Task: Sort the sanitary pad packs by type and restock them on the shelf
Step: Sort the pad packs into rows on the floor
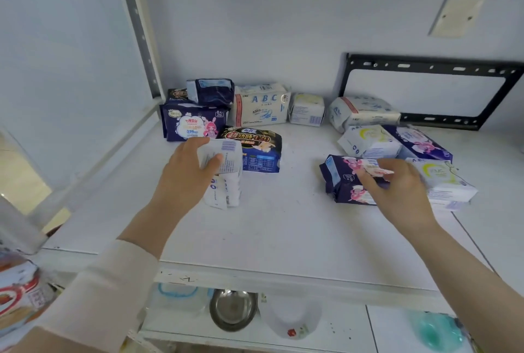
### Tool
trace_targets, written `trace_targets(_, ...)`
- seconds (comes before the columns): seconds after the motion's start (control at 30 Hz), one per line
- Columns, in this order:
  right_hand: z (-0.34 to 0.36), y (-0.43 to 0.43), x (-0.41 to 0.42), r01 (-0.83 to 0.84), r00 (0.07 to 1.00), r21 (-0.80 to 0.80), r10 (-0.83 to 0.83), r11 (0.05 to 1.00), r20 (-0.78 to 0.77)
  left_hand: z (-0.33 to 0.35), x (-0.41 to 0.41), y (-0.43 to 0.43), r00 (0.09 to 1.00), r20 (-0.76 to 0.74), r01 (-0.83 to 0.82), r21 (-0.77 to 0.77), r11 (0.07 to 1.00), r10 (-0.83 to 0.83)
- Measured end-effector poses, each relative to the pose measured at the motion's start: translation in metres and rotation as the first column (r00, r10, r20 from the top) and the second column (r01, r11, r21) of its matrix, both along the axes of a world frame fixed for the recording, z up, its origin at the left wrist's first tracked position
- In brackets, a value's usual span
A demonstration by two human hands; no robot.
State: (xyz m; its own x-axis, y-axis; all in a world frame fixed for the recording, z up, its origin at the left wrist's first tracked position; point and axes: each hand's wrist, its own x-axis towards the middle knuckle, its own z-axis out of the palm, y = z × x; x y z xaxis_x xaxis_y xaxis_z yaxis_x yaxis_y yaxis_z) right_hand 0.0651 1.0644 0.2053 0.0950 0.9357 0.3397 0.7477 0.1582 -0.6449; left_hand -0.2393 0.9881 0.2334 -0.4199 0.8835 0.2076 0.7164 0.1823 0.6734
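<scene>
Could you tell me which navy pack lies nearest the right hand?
The front navy floral pack under the right hand's fingers; other navy packs sit farther back.

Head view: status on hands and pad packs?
Left hand grips white pack. Right hand on purple pack, grip unclear. Black pack close behind white pack.
</scene>
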Motion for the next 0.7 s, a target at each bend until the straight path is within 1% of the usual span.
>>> trace_targets(0.2, -0.001, -0.010, -0.025, -0.061, 0.998, 0.002, 0.061, 0.998, -0.001, -0.008, -0.003, 0.005, 0.998, 0.054, -0.007, -0.051, 0.999, 0.010)
trace_targets(0.3, -0.002, -0.014, -0.027, -0.064, 0.998, -0.004, 0.064, 0.998, -0.004, -0.012, 0.005, 0.007, 0.997, 0.071, -0.010, -0.039, 0.999, 0.013)
trace_targets(0.4, -0.003, -0.015, -0.018, -0.026, 0.999, 0.004, 0.027, 1.000, -0.019, -0.017, 0.012, 0.011, 0.998, 0.058, -0.031, -0.032, 0.999, 0.032)
trace_targets(0.5, -0.005, -0.017, -0.002, 0.012, 0.999, 0.028, -0.011, 1.000, -0.036, -0.024, 0.018, 0.017, 0.997, 0.017, -0.072, -0.079, 0.994, 0.074)
trace_targets(0.6, -0.003, -0.020, 0.016, 0.075, 0.995, 0.064, -0.070, 0.995, -0.068, -0.032, 0.023, 0.021, 0.994, -0.015, -0.113, -0.092, 0.989, 0.112)
trace_targets(0.7, 0.001, -0.023, 0.037, 0.161, 0.986, 0.109, -0.157, 0.981, -0.049, -0.037, 0.026, 0.025, 0.987, -0.028, -0.159, -0.056, 0.986, 0.158)
